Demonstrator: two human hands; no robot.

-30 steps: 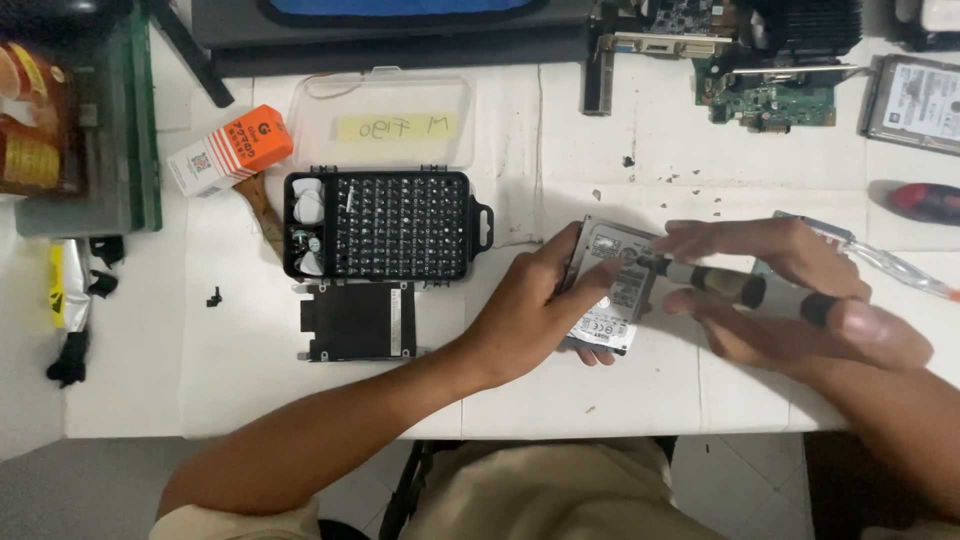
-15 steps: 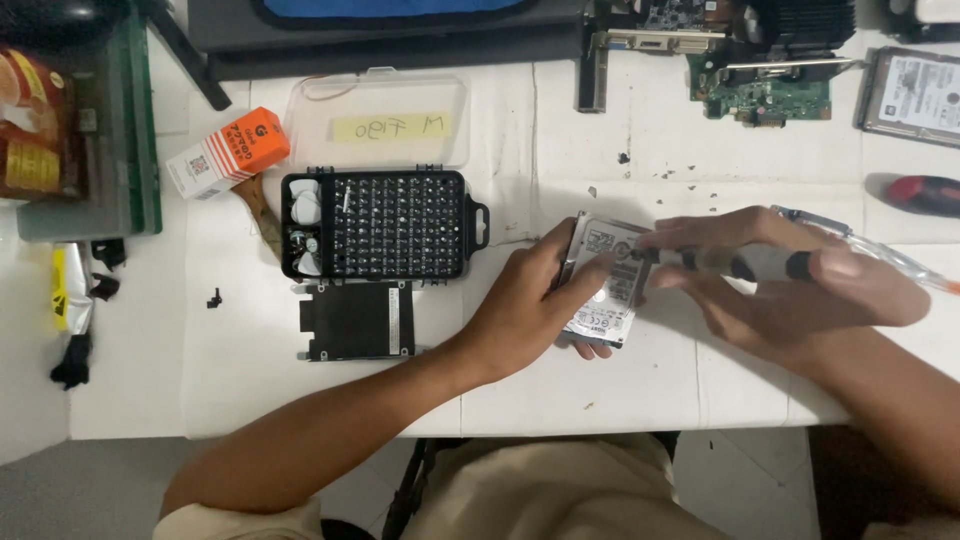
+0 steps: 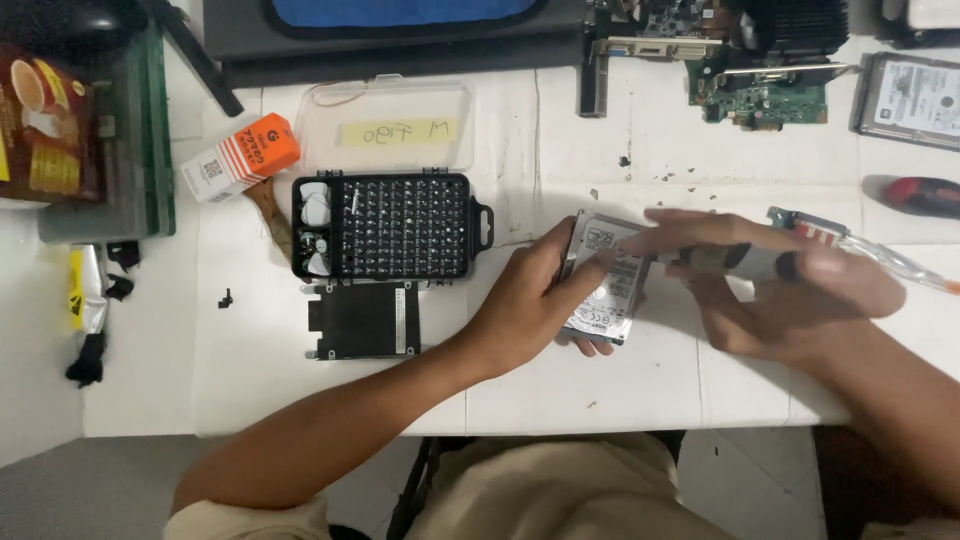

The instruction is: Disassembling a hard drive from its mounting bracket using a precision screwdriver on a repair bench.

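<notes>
Two hands meet at frame centre-right: left hand (image 3: 530, 300) gripping a hard drive (image 3: 605, 280), right hand (image 3: 790, 295) holding a screwdriver (image 3: 735, 262), beside a bit case (image 3: 385, 227) filled with bits.

Right hand (image 3: 790, 290): drawn in closer over the drive, fingers now stretched left across its top edge.
Screwdriver (image 3: 745, 262): swung from a slant to nearly level.
Hard drive (image 3: 603, 283): tipped slightly, gripped tighter by the left hand (image 3: 530, 300).
</notes>
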